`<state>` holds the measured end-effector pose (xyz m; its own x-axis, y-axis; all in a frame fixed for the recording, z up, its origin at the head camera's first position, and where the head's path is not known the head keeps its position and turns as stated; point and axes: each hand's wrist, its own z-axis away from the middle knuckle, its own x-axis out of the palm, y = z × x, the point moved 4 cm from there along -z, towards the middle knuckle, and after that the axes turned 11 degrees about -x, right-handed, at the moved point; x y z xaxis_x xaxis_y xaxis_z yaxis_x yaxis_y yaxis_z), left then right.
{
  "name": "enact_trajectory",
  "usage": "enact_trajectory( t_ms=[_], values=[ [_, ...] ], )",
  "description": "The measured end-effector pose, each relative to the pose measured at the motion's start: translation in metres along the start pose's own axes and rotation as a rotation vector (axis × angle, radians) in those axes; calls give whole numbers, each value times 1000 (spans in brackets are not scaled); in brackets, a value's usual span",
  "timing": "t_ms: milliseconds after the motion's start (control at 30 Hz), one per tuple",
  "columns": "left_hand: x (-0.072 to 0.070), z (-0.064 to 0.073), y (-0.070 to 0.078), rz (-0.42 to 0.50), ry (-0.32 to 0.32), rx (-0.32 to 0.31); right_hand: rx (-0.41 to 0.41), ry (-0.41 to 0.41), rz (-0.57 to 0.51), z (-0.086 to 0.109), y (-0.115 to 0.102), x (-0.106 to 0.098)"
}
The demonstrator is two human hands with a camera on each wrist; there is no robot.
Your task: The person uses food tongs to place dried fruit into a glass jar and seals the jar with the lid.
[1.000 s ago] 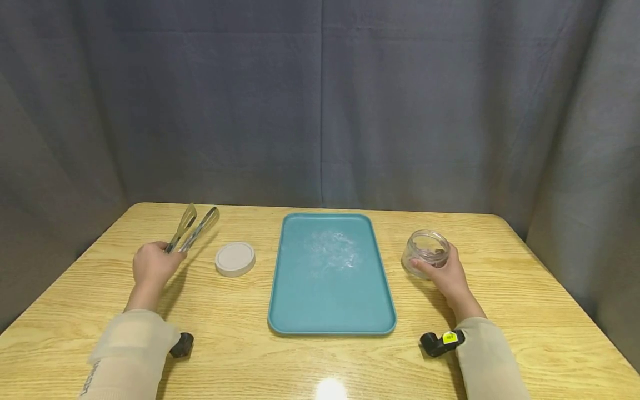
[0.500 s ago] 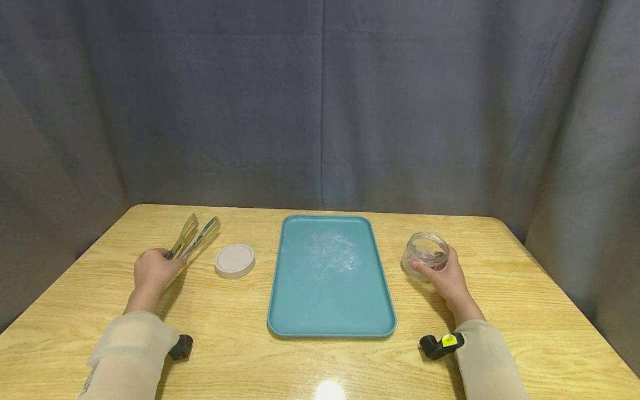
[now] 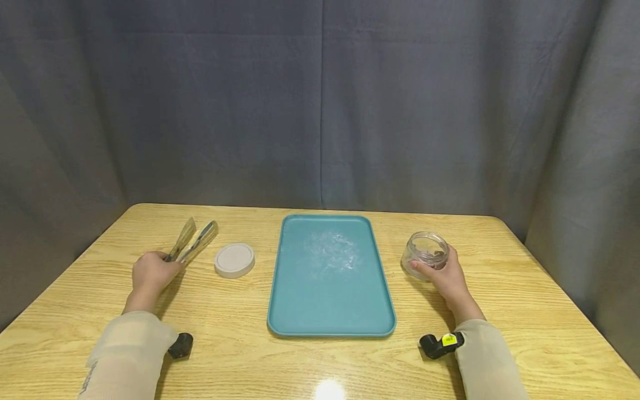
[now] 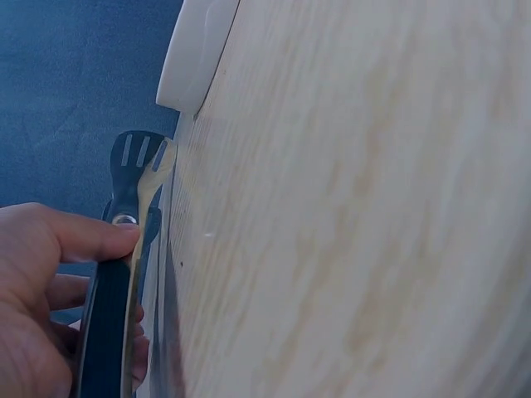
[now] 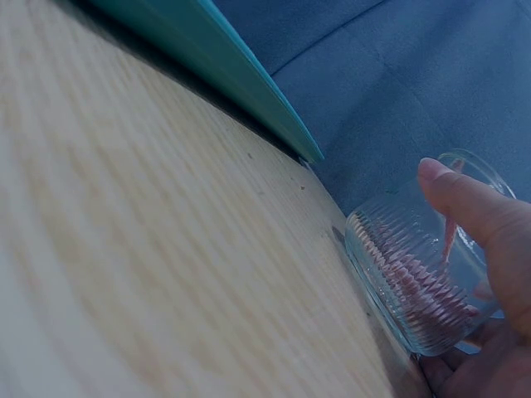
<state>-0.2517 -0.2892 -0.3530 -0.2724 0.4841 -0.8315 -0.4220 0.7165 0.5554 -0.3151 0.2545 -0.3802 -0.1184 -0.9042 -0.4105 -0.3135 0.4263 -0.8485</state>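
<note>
My left hand (image 3: 153, 273) grips a pair of metal tongs (image 4: 106, 323), thumb near the joint in the left wrist view. The tongs' slotted ends (image 3: 205, 235) point away and spread apart, low over the table. To the right of them lies a round white lid (image 3: 234, 259). On the other side, my right hand (image 3: 451, 279) is wrapped round a clear glass jar (image 3: 411, 263), which stands upright without a lid. Through its ribbed wall the right wrist view shows pinkish pieces (image 5: 415, 282) at the bottom.
Between the hands lies a teal tray (image 3: 320, 311) with whitish marks on its surface. Everything stands on a light wooden table (image 3: 240, 344). A grey curtain (image 3: 320, 111) hangs behind the table's far edge. Each wrist carries a black camera (image 3: 442, 345).
My left hand has come down and slightly nearer with the tongs, whose ends now sit lower and a little closer together. The right hand and jar stay still.
</note>
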Motion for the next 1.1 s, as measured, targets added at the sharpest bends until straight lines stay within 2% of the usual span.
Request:
enact_trajectory(
  t_ms=[133, 300, 600, 900, 1100],
  values=[
    [2, -1, -3, -10, -6, 4, 4, -3, 6, 0, 0, 0],
    [2, -1, -3, -23, -42, -23, 10, -1, 2, 0, 0, -1],
    [-3, 2, -3, -67, -85, -108, 5, 0, -10, 0, 0, 0],
    [-6, 4, 0, -100, -86, -124, -3, 1, -11, 0, -2, 0],
    [-6, 3, 0, -142, -121, -134, 2, 3, -5, 0, 0, 0]
  ],
)
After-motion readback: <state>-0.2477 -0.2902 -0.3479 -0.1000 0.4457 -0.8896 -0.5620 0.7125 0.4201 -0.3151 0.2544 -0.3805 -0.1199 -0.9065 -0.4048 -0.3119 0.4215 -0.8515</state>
